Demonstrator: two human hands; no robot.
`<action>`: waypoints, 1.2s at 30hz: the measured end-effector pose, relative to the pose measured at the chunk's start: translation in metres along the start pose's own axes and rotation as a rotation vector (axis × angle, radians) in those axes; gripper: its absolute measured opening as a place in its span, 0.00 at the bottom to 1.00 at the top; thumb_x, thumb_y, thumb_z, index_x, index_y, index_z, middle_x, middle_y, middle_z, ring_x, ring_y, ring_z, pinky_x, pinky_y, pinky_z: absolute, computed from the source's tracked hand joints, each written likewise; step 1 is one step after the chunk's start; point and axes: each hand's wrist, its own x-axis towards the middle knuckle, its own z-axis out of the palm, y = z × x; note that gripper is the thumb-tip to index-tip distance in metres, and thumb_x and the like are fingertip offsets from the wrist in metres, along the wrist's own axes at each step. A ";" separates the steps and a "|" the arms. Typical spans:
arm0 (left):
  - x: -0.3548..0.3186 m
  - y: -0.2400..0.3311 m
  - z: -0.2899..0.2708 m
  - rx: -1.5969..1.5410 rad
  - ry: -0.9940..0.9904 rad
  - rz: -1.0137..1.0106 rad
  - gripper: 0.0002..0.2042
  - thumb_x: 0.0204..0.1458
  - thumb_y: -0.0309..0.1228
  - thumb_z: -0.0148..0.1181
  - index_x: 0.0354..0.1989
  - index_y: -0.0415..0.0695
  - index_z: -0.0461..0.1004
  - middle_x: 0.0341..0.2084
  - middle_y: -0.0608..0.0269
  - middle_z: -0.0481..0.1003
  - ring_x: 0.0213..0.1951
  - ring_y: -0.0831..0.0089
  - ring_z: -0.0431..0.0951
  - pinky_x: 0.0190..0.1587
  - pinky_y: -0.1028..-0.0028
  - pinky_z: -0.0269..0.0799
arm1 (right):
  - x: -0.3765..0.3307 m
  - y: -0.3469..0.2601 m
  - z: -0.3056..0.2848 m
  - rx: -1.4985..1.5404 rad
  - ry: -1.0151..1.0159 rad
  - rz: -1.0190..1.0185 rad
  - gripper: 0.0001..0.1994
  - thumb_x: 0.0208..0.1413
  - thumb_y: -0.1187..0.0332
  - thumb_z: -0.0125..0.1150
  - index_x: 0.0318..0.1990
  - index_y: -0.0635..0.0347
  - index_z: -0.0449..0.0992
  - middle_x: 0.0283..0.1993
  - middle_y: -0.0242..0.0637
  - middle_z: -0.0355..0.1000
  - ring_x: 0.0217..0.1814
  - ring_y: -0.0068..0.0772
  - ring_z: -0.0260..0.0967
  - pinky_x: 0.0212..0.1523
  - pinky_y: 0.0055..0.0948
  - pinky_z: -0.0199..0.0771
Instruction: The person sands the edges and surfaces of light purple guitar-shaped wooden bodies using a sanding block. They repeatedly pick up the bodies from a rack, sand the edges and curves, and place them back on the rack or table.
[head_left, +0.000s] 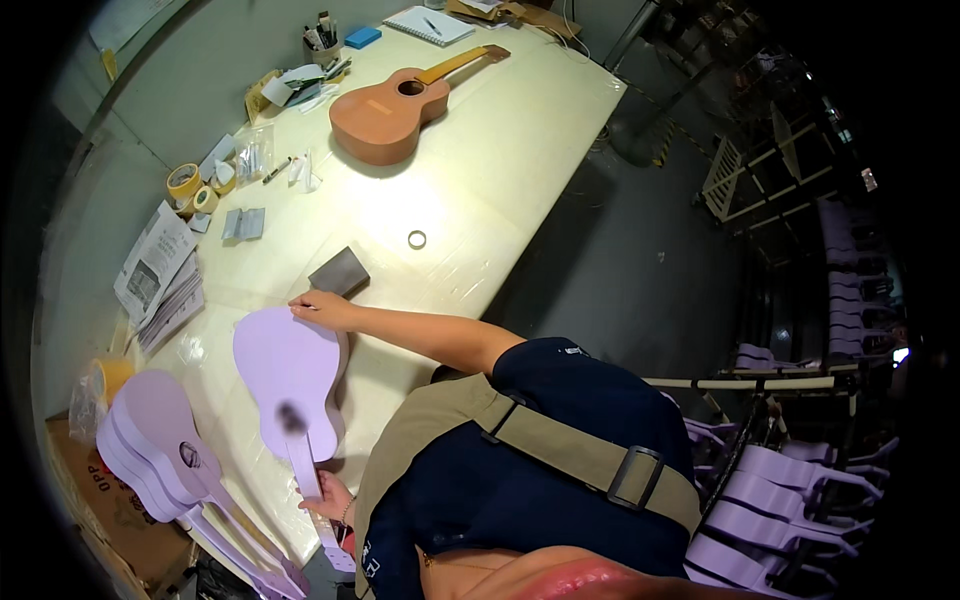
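A lilac guitar [285,365] lies face up at the table's near left side, its neck pointing towards me. A dark patch shows where its soundhole is. My right hand [322,309] is closed on the far edge of its body, the fingertips bent over the rim. Around the neck, near the headstock, my left hand [328,500] is closed; part of its palm lies behind the neck. Just beyond my right hand sits a dark grey block [340,272]. Several lilac guitars [150,440] stand stacked together to the left of the held one.
On the pale table [480,180] are a brown guitar [385,120], a small tape ring [417,239], masking tape rolls [184,180], papers [160,270] and a pen cup [322,40]. A cardboard box [140,530] is at lower left. Racks of lilac guitars [760,500] stand to the right.
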 end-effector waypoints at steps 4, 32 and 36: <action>-0.018 -0.004 0.017 -0.370 -0.164 -0.111 0.28 0.49 0.55 0.46 0.41 0.38 0.68 0.41 0.59 0.72 0.48 0.58 0.69 0.53 0.56 0.62 | 0.009 0.035 0.026 -0.124 0.134 -0.122 0.20 0.53 0.55 0.51 0.45 0.63 0.69 0.43 0.47 0.67 0.46 0.41 0.64 0.47 0.32 0.64; -0.212 0.002 0.091 0.520 -0.315 0.871 0.24 0.57 0.40 0.43 0.54 0.36 0.49 0.47 0.46 0.64 0.51 0.61 0.63 0.56 0.59 0.56 | -0.087 -0.038 0.014 0.867 -0.337 0.512 0.40 0.54 0.37 0.26 0.58 0.68 0.54 0.56 0.46 0.60 0.57 0.39 0.58 0.56 0.33 0.59; -0.194 0.021 0.086 0.450 -0.331 0.795 0.20 0.58 0.39 0.39 0.52 0.37 0.52 0.45 0.47 0.65 0.49 0.59 0.64 0.55 0.58 0.57 | -0.089 -0.061 0.014 0.791 -0.371 0.423 0.42 0.53 0.36 0.22 0.60 0.68 0.50 0.60 0.47 0.54 0.61 0.39 0.53 0.59 0.34 0.55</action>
